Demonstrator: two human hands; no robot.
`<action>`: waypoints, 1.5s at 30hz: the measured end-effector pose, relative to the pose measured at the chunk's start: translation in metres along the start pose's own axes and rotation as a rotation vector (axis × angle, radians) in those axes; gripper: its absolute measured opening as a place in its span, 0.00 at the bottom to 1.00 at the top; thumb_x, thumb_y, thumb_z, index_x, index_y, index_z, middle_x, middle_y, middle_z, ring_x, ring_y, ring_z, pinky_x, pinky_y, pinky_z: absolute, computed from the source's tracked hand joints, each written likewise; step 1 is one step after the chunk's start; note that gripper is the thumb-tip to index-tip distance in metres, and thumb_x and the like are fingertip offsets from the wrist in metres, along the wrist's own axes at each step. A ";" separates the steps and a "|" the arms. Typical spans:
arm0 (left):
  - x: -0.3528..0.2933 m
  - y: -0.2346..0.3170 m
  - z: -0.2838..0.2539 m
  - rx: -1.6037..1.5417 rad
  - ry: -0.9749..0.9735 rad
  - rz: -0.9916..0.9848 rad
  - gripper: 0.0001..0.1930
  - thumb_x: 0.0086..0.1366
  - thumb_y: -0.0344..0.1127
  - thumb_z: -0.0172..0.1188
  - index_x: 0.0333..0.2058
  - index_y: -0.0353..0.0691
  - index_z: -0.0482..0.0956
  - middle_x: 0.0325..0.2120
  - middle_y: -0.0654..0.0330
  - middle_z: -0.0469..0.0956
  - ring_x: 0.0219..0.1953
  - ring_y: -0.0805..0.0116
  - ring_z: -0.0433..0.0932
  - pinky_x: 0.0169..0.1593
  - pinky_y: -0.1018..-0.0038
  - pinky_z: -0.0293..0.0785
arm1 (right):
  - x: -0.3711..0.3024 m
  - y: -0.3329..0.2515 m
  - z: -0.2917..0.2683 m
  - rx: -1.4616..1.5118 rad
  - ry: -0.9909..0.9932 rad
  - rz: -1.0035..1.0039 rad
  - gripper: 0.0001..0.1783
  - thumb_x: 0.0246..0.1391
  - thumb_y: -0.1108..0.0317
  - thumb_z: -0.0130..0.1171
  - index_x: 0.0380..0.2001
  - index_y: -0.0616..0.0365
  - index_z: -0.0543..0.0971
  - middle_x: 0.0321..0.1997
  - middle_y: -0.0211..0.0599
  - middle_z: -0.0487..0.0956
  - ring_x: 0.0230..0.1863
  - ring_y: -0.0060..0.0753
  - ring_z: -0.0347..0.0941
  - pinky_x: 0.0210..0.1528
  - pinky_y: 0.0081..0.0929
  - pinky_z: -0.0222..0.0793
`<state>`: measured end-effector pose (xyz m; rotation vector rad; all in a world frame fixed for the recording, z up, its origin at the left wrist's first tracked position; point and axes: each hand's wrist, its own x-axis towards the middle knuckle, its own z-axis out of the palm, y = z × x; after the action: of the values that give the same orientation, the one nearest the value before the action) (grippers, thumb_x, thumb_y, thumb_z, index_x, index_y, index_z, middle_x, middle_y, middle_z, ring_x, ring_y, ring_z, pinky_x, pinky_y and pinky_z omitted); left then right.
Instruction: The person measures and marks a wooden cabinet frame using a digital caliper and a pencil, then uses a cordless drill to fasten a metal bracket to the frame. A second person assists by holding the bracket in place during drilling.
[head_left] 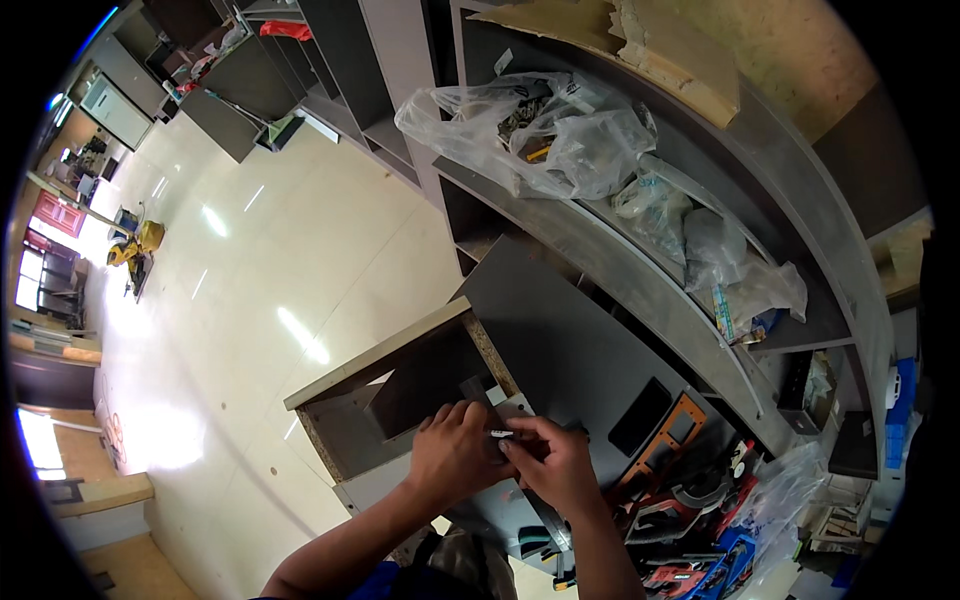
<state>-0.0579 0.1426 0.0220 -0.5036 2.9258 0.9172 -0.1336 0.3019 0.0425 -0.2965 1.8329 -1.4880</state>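
My left hand (455, 452) and my right hand (556, 462) meet over the near edge of an open box-shaped cabinet frame (375, 347) with raw chipboard edges. A small silver metal piece (500, 434) shows between them, at the thumb and fingertips of my right hand, which are pinched together. Its exact kind is too small to tell. The fingers of my left hand are curled and close to the piece; what lies under them is hidden. A dark grey panel (560, 340) spreads just beyond my right hand.
On the right, a black phone (640, 416) and an orange flat tool (672, 440) lie beside a heap of hand tools (690, 505). A curved grey shelf unit (620, 250) holds clear plastic bags (590, 150). Pale glossy floor (250, 330) stretches left, with yellow items (135, 250) farther off.
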 end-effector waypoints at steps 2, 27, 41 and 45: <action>0.001 0.007 -0.007 0.009 -0.014 -0.006 0.31 0.43 0.57 0.78 0.34 0.39 0.75 0.36 0.53 0.81 0.44 0.50 0.83 0.45 0.56 0.79 | 0.004 0.002 -0.005 -0.062 -0.068 0.042 0.10 0.62 0.77 0.66 0.45 0.67 0.82 0.26 0.31 0.83 0.23 0.13 0.77 0.24 0.16 0.70; 0.000 0.016 -0.008 0.027 -0.078 -0.085 0.36 0.46 0.61 0.79 0.39 0.39 0.71 0.32 0.56 0.80 0.39 0.51 0.83 0.45 0.59 0.80 | -0.033 0.074 -0.132 0.838 0.393 -0.062 0.20 0.67 0.57 0.60 0.24 0.51 0.67 0.22 0.32 0.71 0.16 0.26 0.64 0.17 0.22 0.61; 0.012 0.010 -0.012 -0.017 -0.213 -0.093 0.36 0.49 0.65 0.77 0.38 0.40 0.71 0.31 0.54 0.81 0.33 0.54 0.86 0.34 0.62 0.82 | -0.028 0.128 -0.098 1.029 0.557 -0.013 0.14 0.68 0.48 0.60 0.33 0.43 0.75 0.28 0.23 0.75 0.20 0.14 0.66 0.20 0.17 0.62; 0.014 0.007 -0.012 -0.068 -0.206 -0.076 0.36 0.51 0.65 0.75 0.38 0.37 0.71 0.30 0.49 0.83 0.33 0.50 0.87 0.33 0.60 0.84 | -0.027 0.115 -0.105 1.022 0.442 -0.050 0.14 0.65 0.48 0.64 0.34 0.40 0.73 0.29 0.21 0.74 0.20 0.11 0.65 0.22 0.12 0.61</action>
<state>-0.0728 0.1372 0.0339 -0.4880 2.6815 0.9968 -0.1536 0.4305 -0.0472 0.5200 1.1143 -2.4288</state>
